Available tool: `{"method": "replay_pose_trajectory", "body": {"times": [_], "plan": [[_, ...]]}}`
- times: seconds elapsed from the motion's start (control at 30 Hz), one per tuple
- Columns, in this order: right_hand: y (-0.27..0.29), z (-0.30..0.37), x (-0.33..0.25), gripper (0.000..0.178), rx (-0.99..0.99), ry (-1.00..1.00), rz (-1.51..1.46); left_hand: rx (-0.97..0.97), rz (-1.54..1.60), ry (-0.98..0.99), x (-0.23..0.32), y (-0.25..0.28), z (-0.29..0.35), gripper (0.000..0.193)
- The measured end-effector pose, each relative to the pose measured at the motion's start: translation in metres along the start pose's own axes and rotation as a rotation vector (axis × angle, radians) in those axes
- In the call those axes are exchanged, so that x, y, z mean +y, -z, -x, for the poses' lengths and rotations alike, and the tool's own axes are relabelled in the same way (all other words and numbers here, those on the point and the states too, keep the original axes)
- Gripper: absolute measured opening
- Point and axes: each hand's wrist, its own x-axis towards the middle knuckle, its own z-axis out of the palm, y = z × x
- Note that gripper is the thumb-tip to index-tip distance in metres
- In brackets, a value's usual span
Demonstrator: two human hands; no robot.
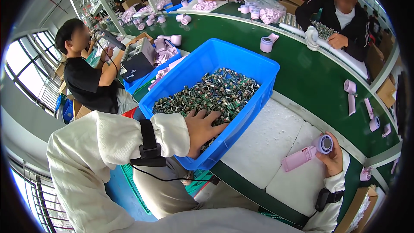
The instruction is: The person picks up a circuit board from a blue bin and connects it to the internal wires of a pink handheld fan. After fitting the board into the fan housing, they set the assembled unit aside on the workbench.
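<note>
My left hand (pixel 202 128) reaches over the near wall of a blue plastic bin (pixel 271 71). Its fingers are spread and lie on a heap of small green circuit boards (pixel 215 92); some fingertips are partly hidden among them. My right hand (pixel 333 160) grips a pink plastic housing (pixel 299 159) by its round lilac head (pixel 324 143). The flat pink handle of the housing points left, over white foam sheets (pixel 258 146).
Beyond the bin runs a green conveyor belt (pixel 302 90) carrying several pink housings (pixel 350 97). Left of the bin stands a dark box-shaped device (pixel 138 60) beside a blue tray of pink parts (pixel 166 54). Co-workers sit at left (pixel 86 69) and across the belt (pixel 340 17).
</note>
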Motion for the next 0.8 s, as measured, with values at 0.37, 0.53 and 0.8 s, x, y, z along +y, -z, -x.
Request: {"method": "replay_pose_trajectory", "body": {"times": [0.37,0.53,0.8], "plan": [[0.0,-0.002,-0.002,0.081,-0.021,0.022,-0.002,0.027,0.145,-0.062,-0.01,0.01,-0.007,0.091],[-0.001,-0.003,0.0,0.08,-0.028,0.022,-0.015,0.029,0.164,-0.057,-0.01,0.012,-0.004,0.087],[-0.002,-0.002,0.0,0.076,-0.012,0.053,-0.009,0.063,0.316,-0.049,-0.013,0.014,-0.002,0.084]]}}
